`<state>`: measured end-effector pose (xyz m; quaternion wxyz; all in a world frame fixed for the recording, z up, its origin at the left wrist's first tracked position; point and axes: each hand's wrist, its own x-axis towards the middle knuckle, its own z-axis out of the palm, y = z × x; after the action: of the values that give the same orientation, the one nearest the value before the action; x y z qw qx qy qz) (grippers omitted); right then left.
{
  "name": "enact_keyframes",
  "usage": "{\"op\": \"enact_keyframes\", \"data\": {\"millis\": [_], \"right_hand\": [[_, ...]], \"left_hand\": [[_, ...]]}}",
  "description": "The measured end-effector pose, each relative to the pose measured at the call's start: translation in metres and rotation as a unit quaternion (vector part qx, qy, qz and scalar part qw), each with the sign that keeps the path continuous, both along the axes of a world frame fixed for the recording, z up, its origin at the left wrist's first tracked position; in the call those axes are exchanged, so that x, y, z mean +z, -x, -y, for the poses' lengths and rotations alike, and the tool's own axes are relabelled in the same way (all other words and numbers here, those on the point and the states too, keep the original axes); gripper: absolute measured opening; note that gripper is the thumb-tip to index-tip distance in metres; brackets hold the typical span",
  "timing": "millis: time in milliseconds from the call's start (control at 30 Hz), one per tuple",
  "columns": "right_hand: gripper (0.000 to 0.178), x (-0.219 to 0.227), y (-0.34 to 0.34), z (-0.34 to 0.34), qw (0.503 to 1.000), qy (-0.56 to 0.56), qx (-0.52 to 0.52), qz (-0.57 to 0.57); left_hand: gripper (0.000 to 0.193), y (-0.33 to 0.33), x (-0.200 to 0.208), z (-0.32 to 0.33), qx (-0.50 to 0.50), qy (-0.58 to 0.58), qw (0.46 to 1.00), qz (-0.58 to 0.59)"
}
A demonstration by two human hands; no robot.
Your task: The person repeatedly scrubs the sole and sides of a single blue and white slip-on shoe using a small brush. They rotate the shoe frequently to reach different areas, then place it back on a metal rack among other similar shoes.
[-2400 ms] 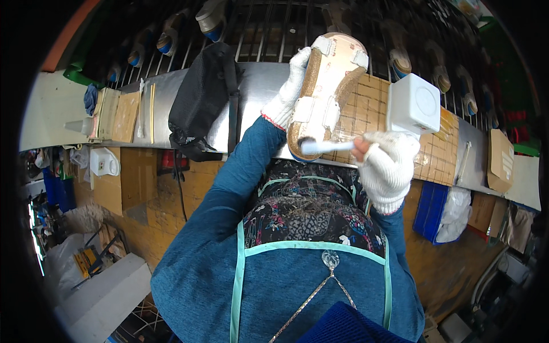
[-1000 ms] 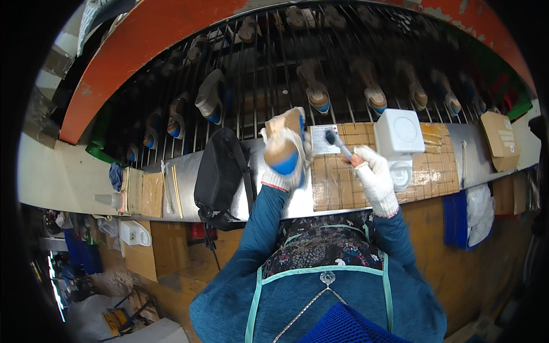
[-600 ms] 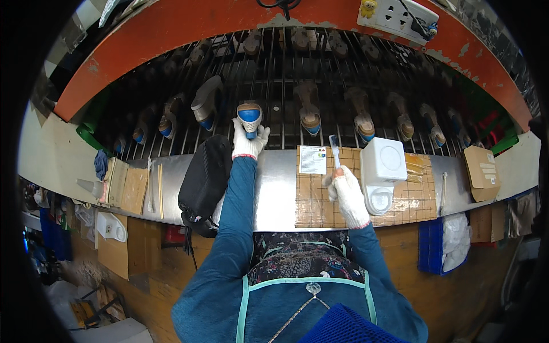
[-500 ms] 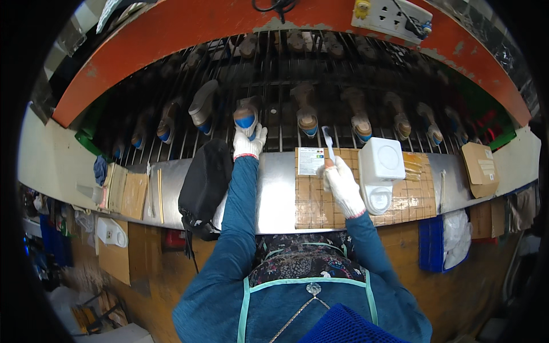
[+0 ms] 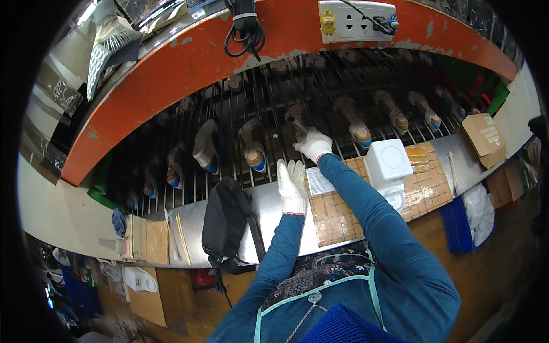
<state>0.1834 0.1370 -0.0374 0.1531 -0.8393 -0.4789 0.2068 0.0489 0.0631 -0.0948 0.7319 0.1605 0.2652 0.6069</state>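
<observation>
My right hand (image 5: pixel 315 145), in a white knit glove, is closed round a small brush (image 5: pixel 295 124) and reaches over the rack. The brush head touches or hovers at a shoe-shaped piece (image 5: pixel 299 113) on the rods; which of the two I cannot tell. My left hand (image 5: pixel 293 187), gloved the same way, is open with fingers stretched toward the rack, at its front edge and holding nothing. Just left, another shoe-shaped piece (image 5: pixel 253 146) with a blue and tan end rests on the rods. A white plastic container (image 5: pixel 389 164) stands right of my right forearm.
Several more shoe-shaped pieces lie along the rods (image 5: pixel 189 183) under an orange frame (image 5: pixel 123 128). On the metal ledge are a black bag (image 5: pixel 225 220), thin sticks (image 5: pixel 183 237), a cardboard sheet (image 5: pixel 337 220) and a folded carton (image 5: pixel 483 140). A socket strip (image 5: pixel 357 23) is fixed above.
My right hand has moved forward with the brush, from above the cardboard to the rack. My left hand has left the blue-ended piece and drawn back. The view has turned and shifted.
</observation>
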Motion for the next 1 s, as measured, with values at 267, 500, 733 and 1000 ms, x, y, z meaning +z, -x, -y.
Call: {"op": "enact_keyframes", "data": {"millis": [267, 500, 733, 1000], "right_hand": [[0.079, 0.045, -0.022, 0.013, 0.986, -0.138, -0.061, -0.077], [0.062, 0.087, -0.018, 0.109, 0.962, -0.235, 0.002, -0.138], [0.033, 0.085, -0.021, 0.237, 0.914, -0.38, 0.049, -0.133], [0.016, 0.036, -0.083, 0.374, 0.959, -0.236, -0.046, 0.148]], "left_hand": [[0.07, -0.001, 0.005, -0.009, -0.012, -0.027, 1.0, -0.012], [0.084, 0.01, 0.008, -0.009, -0.21, -0.089, 0.973, 0.047], [0.09, 0.033, 0.031, 0.036, -0.354, -0.134, 0.922, 0.077], [0.108, 0.023, 0.057, 0.077, -0.129, -0.255, 0.956, -0.069]]}}
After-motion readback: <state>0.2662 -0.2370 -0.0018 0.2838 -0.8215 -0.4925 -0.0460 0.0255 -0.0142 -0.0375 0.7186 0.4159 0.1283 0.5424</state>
